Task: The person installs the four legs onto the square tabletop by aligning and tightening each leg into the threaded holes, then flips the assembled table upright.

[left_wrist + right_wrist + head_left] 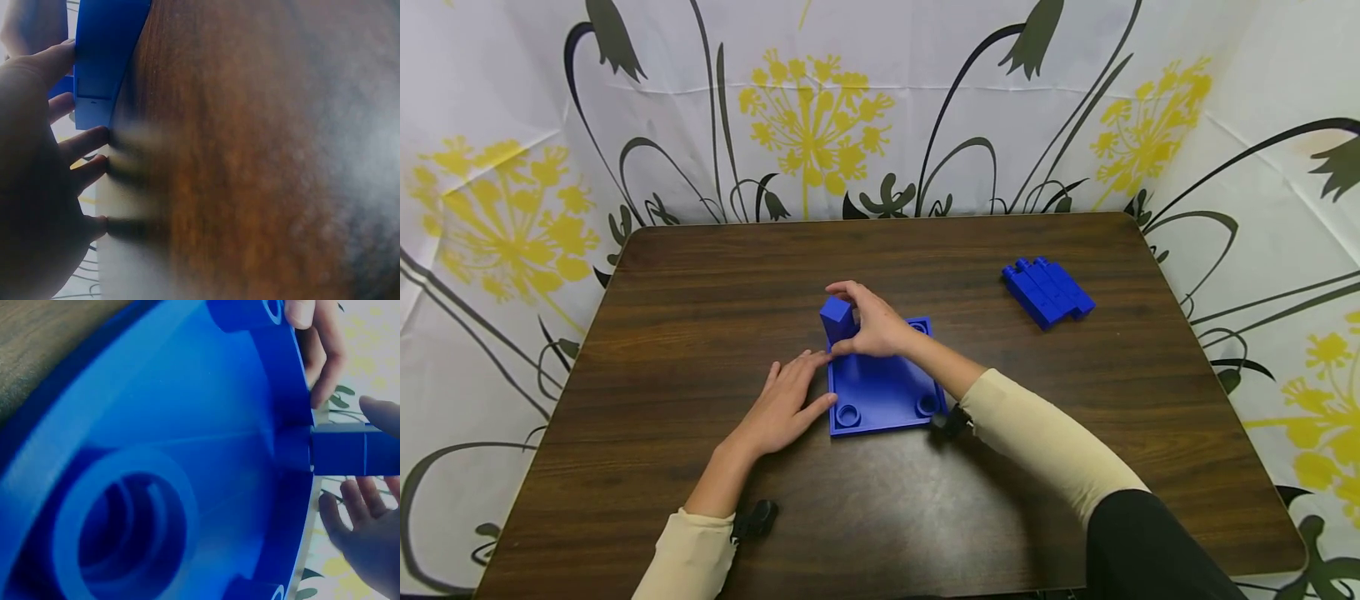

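Observation:
A square blue base (880, 392) with raised rim and round corner sockets lies on the table. At its far-left corner a blue square leg (838, 320) stands upright, its lower end at the socket there. My right hand (876, 323) curves beside this leg, thumb in front and index finger behind. In the right wrist view, a gap shows between the leg (340, 450) and the fingers (353, 506). My left hand (786, 404) lies spread on the table at the base's left side. Its fingertips reach the far-left corner, and its thumb touches the left rim.
Several more blue legs (1048, 292) lie side by side towards the back right of the brown wooden table (715, 292). A flower-print cloth (850, 108) hangs behind the table and on both sides.

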Motion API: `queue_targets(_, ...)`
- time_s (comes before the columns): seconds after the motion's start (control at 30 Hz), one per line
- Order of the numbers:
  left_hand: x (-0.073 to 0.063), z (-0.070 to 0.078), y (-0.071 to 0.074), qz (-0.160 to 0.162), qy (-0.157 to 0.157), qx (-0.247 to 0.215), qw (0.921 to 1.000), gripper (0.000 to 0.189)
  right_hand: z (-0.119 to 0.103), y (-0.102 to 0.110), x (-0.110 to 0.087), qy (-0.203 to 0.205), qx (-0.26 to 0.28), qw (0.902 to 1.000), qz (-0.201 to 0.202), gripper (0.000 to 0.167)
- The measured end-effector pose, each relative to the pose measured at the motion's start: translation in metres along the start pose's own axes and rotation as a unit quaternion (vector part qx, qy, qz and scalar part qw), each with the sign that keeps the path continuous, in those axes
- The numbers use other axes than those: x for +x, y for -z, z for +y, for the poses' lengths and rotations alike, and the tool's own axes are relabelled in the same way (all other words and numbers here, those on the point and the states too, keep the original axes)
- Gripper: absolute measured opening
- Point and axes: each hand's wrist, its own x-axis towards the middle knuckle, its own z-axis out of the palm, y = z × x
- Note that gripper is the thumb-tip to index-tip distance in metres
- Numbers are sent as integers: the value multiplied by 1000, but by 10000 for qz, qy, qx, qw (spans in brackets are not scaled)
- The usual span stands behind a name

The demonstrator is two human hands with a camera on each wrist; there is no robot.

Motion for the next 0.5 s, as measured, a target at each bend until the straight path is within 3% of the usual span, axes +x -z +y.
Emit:
queue_targets(0.13,0,0,0,11,24,-1,10000,60,2,5,0,185,537,9971,-515,79)
queue_targets(0.23,0,0,0,30,17,-2,10000,60,3,7,0,269,614,9949,-751,75)
queue_targets(0.5,0,1,1,48,-11,16,10000,60,6,8,1,257,546,9953,-756,66)
